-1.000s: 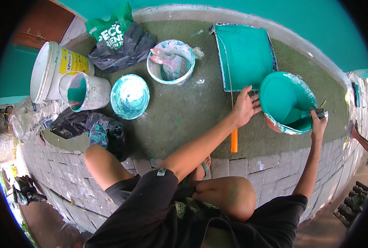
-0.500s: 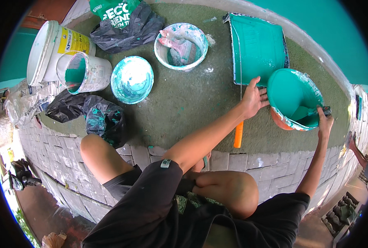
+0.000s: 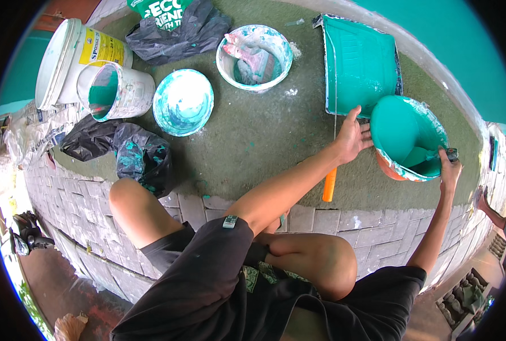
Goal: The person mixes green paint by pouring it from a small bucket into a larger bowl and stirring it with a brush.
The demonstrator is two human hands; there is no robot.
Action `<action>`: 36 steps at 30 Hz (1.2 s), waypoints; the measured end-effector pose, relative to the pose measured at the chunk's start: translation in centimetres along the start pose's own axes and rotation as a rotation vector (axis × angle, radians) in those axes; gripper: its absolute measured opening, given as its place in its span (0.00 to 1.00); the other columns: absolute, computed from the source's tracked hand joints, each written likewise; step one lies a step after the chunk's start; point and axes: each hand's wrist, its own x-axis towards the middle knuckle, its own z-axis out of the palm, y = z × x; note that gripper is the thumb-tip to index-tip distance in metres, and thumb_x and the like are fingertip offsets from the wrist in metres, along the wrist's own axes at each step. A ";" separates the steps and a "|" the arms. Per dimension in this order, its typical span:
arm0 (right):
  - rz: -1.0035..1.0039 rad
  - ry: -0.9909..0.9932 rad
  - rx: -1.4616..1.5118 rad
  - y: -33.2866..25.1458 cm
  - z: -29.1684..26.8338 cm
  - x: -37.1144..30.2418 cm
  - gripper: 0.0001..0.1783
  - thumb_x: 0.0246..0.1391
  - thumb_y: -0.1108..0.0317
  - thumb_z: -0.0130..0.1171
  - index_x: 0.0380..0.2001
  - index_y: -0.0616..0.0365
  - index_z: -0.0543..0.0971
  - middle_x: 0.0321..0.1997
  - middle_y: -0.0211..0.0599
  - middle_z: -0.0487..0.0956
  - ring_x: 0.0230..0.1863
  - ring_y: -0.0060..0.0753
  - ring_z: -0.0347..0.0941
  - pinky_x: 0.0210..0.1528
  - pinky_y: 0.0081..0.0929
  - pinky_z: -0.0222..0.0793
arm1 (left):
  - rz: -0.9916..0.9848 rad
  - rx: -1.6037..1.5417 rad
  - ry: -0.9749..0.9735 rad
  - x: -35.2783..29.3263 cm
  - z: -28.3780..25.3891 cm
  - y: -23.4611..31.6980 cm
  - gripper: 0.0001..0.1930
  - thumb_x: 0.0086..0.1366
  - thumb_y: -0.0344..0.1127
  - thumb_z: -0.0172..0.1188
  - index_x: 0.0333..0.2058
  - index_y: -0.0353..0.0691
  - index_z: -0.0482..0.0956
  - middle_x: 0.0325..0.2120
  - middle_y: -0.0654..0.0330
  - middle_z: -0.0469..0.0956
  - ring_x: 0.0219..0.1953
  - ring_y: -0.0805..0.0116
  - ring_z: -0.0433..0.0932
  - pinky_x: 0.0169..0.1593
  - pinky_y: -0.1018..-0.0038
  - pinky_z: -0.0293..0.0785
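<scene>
A bucket (image 3: pixel 411 122) coated inside with teal paint leans towards the paint tray (image 3: pixel 358 62), its rim close to the tray's near right corner. My right hand (image 3: pixel 449 170) is closed on the bucket's right rim, beside the dark handle (image 3: pixel 452 154) of a tool. The tool's paint-covered blade (image 3: pixel 426 157) lies inside the bucket. At the bucket's left side, my left hand (image 3: pixel 353 137) is open, thumb raised and fingers stretched against the wall. A long-rodded paint tool with an orange handle (image 3: pixel 329 185) lies from the tray towards me, partly behind my left hand.
A paint-smeared bowl (image 3: pixel 183 103) and a tub (image 3: pixel 254 59) holding a brush stand further left. Beyond them are a clear-white pail (image 3: pixel 129 94), a large white bucket (image 3: pixel 65 62) and black plastic bags (image 3: pixel 145 159). A teal wall (image 3: pixel 457 51) borders the right side.
The whole view has shifted slightly. My hands and the tilted bucket keep nearly the same pose beside the tray.
</scene>
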 end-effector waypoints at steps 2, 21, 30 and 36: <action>-0.011 -0.022 -0.008 0.0 0.1 0.1 0.21 0.47 0.56 0.68 0.32 0.65 0.81 0.28 0.31 0.78 0.33 0.25 0.71 0.40 0.28 0.67 | -0.008 -0.030 -0.003 -0.1 -0.1 -0.1 0.44 0.66 0.66 0.38 0.67 0.38 0.37 0.62 0.44 0.57 0.60 0.54 0.62 0.64 0.56 0.59; -0.060 -0.019 -0.009 -0.9 -0.1 0.0 0.17 0.48 0.55 0.67 0.28 0.61 0.81 0.21 0.26 0.74 0.22 0.19 0.67 0.24 0.24 0.63 | 0.029 -0.065 -0.032 0.0 -0.1 -0.8 0.48 0.66 0.66 0.40 0.67 0.40 0.27 0.64 0.42 0.52 0.63 0.51 0.58 0.65 0.54 0.56; -0.121 -0.014 -0.047 -1.7 -0.8 0.4 0.17 0.49 0.58 0.67 0.30 0.63 0.82 0.26 0.30 0.79 0.31 0.21 0.70 0.40 0.25 0.67 | 0.041 -0.096 0.002 -0.1 0.4 -1.0 0.51 0.63 0.66 0.45 0.67 0.39 0.28 0.64 0.42 0.52 0.63 0.51 0.59 0.65 0.53 0.56; -0.097 -0.024 0.004 -1.7 -0.9 1.0 0.18 0.49 0.57 0.67 0.31 0.64 0.81 0.27 0.32 0.79 0.32 0.22 0.71 0.41 0.25 0.67 | 0.055 -0.120 0.043 -0.3 0.8 -1.2 0.47 0.62 0.64 0.48 0.65 0.38 0.37 0.61 0.44 0.56 0.61 0.53 0.61 0.64 0.54 0.57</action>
